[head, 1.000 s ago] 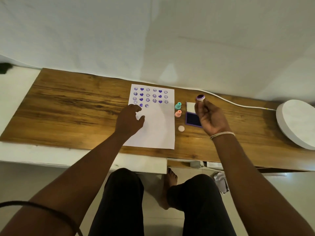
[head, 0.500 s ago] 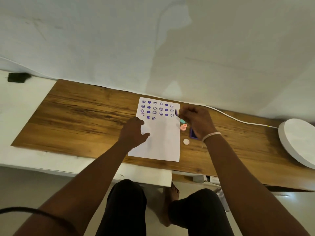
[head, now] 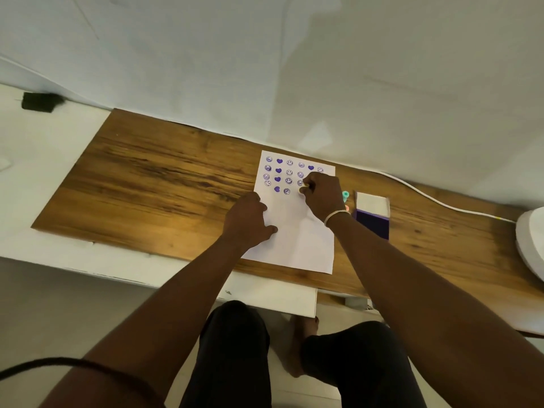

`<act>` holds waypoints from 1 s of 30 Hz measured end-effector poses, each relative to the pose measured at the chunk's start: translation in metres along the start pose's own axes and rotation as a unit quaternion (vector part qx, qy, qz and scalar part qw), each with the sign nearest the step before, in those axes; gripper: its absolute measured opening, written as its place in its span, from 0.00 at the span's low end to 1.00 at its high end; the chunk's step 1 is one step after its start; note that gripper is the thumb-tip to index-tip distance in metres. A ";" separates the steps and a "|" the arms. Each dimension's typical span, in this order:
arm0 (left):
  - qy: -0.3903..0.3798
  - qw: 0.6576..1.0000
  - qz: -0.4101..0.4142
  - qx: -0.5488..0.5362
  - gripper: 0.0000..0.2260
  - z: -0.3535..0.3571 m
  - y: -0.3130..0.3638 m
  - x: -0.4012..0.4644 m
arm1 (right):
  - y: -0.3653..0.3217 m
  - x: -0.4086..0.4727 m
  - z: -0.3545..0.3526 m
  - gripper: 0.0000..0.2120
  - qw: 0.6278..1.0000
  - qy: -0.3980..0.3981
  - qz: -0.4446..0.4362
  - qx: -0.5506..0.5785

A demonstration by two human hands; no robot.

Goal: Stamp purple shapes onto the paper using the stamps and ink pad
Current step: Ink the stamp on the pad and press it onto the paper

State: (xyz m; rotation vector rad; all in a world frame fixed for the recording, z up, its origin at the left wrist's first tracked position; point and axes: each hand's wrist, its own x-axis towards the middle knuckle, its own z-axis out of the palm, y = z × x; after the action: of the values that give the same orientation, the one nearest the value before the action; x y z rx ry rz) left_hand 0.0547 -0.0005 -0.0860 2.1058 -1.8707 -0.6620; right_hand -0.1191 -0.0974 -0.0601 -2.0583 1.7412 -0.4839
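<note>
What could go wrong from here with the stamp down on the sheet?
1. The right hand pinches the stamp right beside the last smiley print, so a tilt or slide may smear or overlap it.
2. The left hand holds only the left side of the paper; lifting the stamp could drag the free right side.
3. The right wrist hangs just left of the teal stamp and the open ink pad; pulling back could knock them.

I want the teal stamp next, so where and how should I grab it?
Pinch the teal stamp by its upright top knob, coming from above. It stands between the paper and the ink pad, and the right hand hides its lower body, so side access looks tight.
</note>
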 end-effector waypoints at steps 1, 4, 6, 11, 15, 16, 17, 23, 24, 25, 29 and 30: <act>0.000 1.000 0.003 0.003 0.30 0.000 0.000 -0.001 | 0.000 0.000 0.002 0.04 1.000 -0.002 0.005 -0.003; 0.000 1.000 0.006 0.008 0.29 0.000 0.000 -0.002 | -0.001 0.000 0.003 0.05 1.000 -0.008 0.009 -0.015; -0.003 1.000 0.005 0.008 0.29 -0.001 0.001 -0.003 | -0.002 0.000 0.003 0.05 1.000 -0.005 0.011 -0.013; -0.009 1.000 0.013 0.016 0.29 -0.004 0.003 -0.002 | -0.003 -0.003 0.008 0.06 1.000 -0.015 0.017 -0.016; -0.007 0.999 0.028 0.035 0.29 -0.004 0.002 -0.003 | 0.000 -0.009 0.014 0.10 0.999 -0.013 0.002 -0.032; -0.006 0.999 0.032 0.039 0.28 -0.003 0.003 -0.003 | 0.001 -0.009 0.015 0.11 0.999 -0.013 0.003 -0.036; -0.002 0.999 0.032 0.040 0.28 -0.003 0.003 -0.004 | 0.001 -0.010 0.015 0.12 0.999 -0.014 0.003 -0.039; 0.001 0.998 0.034 0.048 0.28 -0.002 0.003 -0.002 | 0.002 -0.005 0.018 0.13 0.999 -0.013 0.007 -0.038; 0.000 0.998 0.034 0.050 0.28 -0.003 0.002 -0.001 | 0.003 -0.005 0.018 0.13 0.999 -0.014 0.010 -0.042; 0.000 0.998 0.035 0.051 0.28 -0.002 0.002 -0.001 | 0.003 -0.005 0.019 0.13 0.999 -0.012 0.010 -0.045; 0.003 0.997 0.039 0.060 0.28 0.000 0.002 -0.002 | 0.002 -0.007 0.020 0.14 0.999 -0.012 0.021 -0.041; 0.003 0.998 0.038 0.059 0.28 0.001 0.001 -0.001 | 0.003 -0.008 0.020 0.14 0.999 -0.010 0.017 -0.042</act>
State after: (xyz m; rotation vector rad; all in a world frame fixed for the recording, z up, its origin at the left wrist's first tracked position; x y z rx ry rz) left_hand 0.0528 0.0007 -0.0861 2.0907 -2.0224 -0.5400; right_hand -0.1126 -0.0888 -0.0793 -2.0798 1.8102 -0.3853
